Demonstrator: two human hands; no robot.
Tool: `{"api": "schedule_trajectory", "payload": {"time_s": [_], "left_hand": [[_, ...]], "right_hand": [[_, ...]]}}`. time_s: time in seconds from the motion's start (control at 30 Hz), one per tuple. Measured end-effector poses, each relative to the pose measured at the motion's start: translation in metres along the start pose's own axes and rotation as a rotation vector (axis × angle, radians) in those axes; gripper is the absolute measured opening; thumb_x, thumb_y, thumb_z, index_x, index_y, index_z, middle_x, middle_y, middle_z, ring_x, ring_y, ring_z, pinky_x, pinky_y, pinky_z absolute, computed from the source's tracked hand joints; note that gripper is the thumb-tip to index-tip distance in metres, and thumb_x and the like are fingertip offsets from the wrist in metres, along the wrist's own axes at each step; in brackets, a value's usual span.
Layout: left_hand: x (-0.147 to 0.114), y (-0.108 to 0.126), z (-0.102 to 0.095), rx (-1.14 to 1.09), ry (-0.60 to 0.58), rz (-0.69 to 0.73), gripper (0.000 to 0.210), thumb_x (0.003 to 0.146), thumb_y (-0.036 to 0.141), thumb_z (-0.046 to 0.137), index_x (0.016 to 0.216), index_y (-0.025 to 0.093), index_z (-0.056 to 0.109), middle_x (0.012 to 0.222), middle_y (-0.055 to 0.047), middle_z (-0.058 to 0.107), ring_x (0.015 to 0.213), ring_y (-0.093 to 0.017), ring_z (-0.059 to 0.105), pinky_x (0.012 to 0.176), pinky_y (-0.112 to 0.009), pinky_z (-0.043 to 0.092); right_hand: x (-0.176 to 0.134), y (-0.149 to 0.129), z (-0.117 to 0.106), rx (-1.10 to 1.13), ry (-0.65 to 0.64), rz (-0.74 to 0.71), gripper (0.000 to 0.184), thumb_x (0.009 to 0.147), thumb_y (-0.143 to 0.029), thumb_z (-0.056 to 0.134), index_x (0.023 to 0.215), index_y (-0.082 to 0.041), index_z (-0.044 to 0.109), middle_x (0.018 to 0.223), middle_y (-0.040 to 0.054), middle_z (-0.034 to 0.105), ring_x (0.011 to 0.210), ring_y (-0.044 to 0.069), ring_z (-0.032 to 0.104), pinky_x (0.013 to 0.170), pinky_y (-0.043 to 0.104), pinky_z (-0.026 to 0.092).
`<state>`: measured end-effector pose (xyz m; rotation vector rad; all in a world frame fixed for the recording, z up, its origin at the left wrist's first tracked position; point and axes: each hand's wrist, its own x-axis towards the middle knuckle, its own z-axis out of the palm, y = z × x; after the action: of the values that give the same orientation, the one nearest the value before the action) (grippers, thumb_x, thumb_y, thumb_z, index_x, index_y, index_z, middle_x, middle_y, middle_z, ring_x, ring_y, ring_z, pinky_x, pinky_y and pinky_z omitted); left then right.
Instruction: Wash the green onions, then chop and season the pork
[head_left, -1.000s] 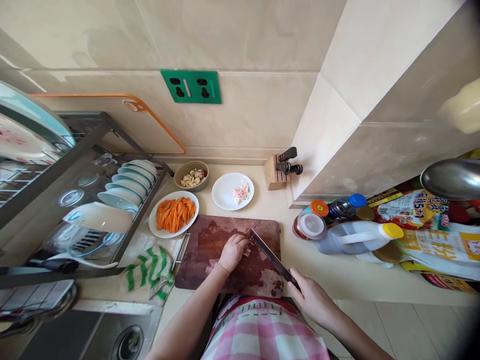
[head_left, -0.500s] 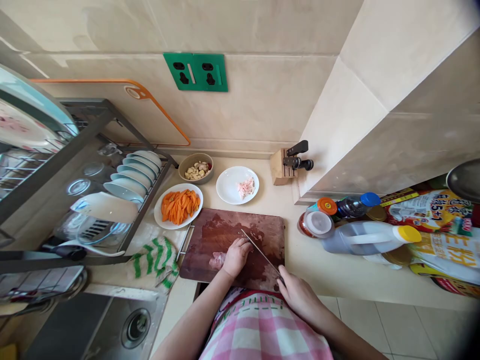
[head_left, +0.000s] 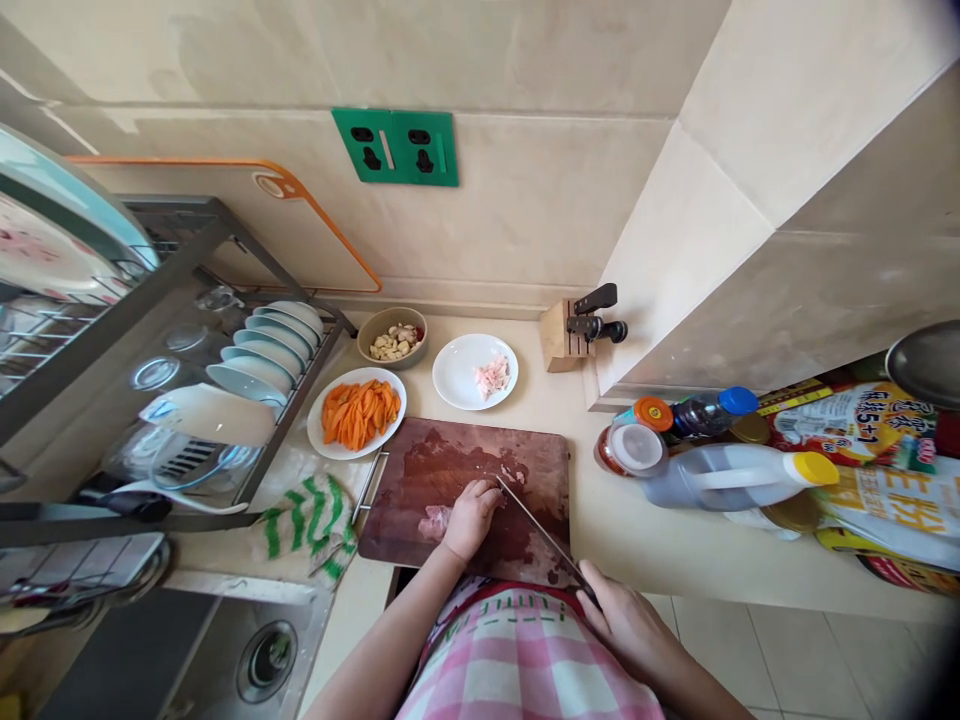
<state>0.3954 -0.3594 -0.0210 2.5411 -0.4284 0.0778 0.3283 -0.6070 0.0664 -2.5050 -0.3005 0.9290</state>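
Note:
On the dark reddish-brown cutting board (head_left: 442, 455) lies a piece of raw meat (head_left: 434, 522), partly covered by my left hand (head_left: 472, 520). The fingers of that hand are curled and pressed down on the meat. My right hand (head_left: 611, 605) is wrapped round the handle of a kitchen knife (head_left: 544, 532) at the board's lower right edge. The blade slants up and left, its tip close to my left fingertips. Small cut bits of meat (head_left: 513, 474) lie just beyond the tip.
Behind the board stand a plate of sliced carrots (head_left: 360, 413), a bowl of garlic (head_left: 393, 337), a white plate (head_left: 454, 370) with chopped meat, and a knife block (head_left: 561, 338). Left are a dish rack (head_left: 277, 440), a striped cloth (head_left: 311, 520) and a sink (head_left: 202, 660); right, a large bottle (head_left: 720, 476).
My right hand has drawn the knife back toward the lower right, and the tip has shifted right and down. More cut bits show beyond the blade. My left hand stays nearly in place.

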Motion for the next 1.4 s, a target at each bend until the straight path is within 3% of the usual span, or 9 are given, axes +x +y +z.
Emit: {"api": "schedule_trajectory", "payload": {"time_s": [0.17,0.27,0.43,0.57,0.87,0.97,1.17,1.27,1.4], "left_hand": [[0.0,0.0,0.002,-0.029,-0.001,0.031,0.018,0.086,0.017,0.048,0.087,0.02,0.066,0.092,-0.004,0.063,0.086,-0.015,0.055,0.08,-0.03,0.047],[-0.004,0.001,-0.001,-0.063,0.008,0.02,0.017,0.086,0.021,0.049,0.092,0.02,0.065,0.093,-0.004,0.064,0.088,-0.016,0.056,0.083,-0.031,0.048],[-0.009,0.002,-0.005,-0.09,0.018,0.022,0.018,0.087,0.023,0.049,0.096,0.022,0.064,0.095,-0.003,0.063,0.089,-0.015,0.056,0.082,-0.03,0.048],[-0.005,0.001,-0.006,-0.043,-0.052,0.038,0.018,0.087,0.021,0.048,0.09,0.022,0.066,0.089,-0.002,0.064,0.084,-0.015,0.055,0.077,-0.027,0.048],[-0.001,0.003,-0.005,-0.032,-0.071,-0.001,0.02,0.086,0.019,0.049,0.09,0.022,0.068,0.093,-0.002,0.065,0.086,-0.016,0.055,0.08,-0.027,0.046],[-0.004,0.002,-0.004,-0.067,-0.046,-0.016,0.021,0.087,0.021,0.047,0.09,0.023,0.068,0.093,-0.002,0.064,0.087,-0.015,0.056,0.082,-0.027,0.046],[-0.006,0.002,-0.005,-0.041,-0.061,-0.028,0.022,0.088,0.021,0.046,0.094,0.023,0.067,0.093,-0.002,0.064,0.087,-0.016,0.054,0.079,-0.027,0.046],[-0.002,0.004,-0.008,-0.031,-0.093,-0.031,0.024,0.088,0.019,0.045,0.094,0.024,0.067,0.092,-0.002,0.064,0.086,-0.016,0.054,0.078,-0.028,0.046],[0.002,0.007,-0.009,-0.022,-0.11,-0.056,0.023,0.086,0.017,0.046,0.09,0.023,0.068,0.09,-0.003,0.064,0.085,-0.016,0.055,0.079,-0.028,0.046]], "right_hand": [[0.046,-0.037,-0.001,-0.022,0.108,-0.028,0.027,0.089,-0.025,0.032,0.111,-0.019,0.047,0.09,0.0088,0.068,0.081,0.02,0.064,0.063,0.024,0.039],[0.059,-0.042,-0.002,-0.03,0.125,-0.067,0.028,0.09,-0.025,0.032,0.111,-0.017,0.047,0.088,0.0108,0.068,0.08,0.021,0.065,0.063,0.024,0.039],[0.023,-0.008,0.002,0.036,0.062,0.004,0.035,0.089,-0.028,0.032,0.118,-0.015,0.044,0.101,0.0131,0.066,0.091,0.022,0.064,0.072,0.026,0.043],[-0.004,0.004,0.002,-0.016,-0.002,0.023,0.03,0.089,-0.027,0.029,0.111,-0.02,0.048,0.093,0.0092,0.068,0.085,0.021,0.065,0.065,0.025,0.042],[0.053,-0.041,0.005,-0.086,0.123,-0.085,0.027,0.089,-0.023,0.031,0.112,-0.017,0.046,0.088,0.0097,0.068,0.079,0.02,0.065,0.06,0.023,0.037],[0.046,-0.028,0.006,-0.046,0.101,-0.064,0.028,0.089,-0.026,0.032,0.111,-0.017,0.046,0.089,0.0095,0.068,0.081,0.02,0.065,0.061,0.024,0.038],[-0.008,0.014,0.002,-0.002,0.001,0.0,0.028,0.089,-0.029,0.027,0.106,-0.021,0.047,0.088,0.0072,0.068,0.083,0.021,0.065,0.063,0.024,0.041],[-0.009,0.006,-0.001,-0.04,-0.022,0.006,0.028,0.088,-0.027,0.028,0.106,-0.021,0.048,0.087,0.0071,0.068,0.08,0.021,0.065,0.061,0.025,0.04],[0.026,-0.025,0.001,-0.041,0.046,-0.007,0.029,0.088,-0.025,0.032,0.111,-0.019,0.048,0.089,0.0089,0.068,0.081,0.02,0.065,0.062,0.024,0.039]]}}
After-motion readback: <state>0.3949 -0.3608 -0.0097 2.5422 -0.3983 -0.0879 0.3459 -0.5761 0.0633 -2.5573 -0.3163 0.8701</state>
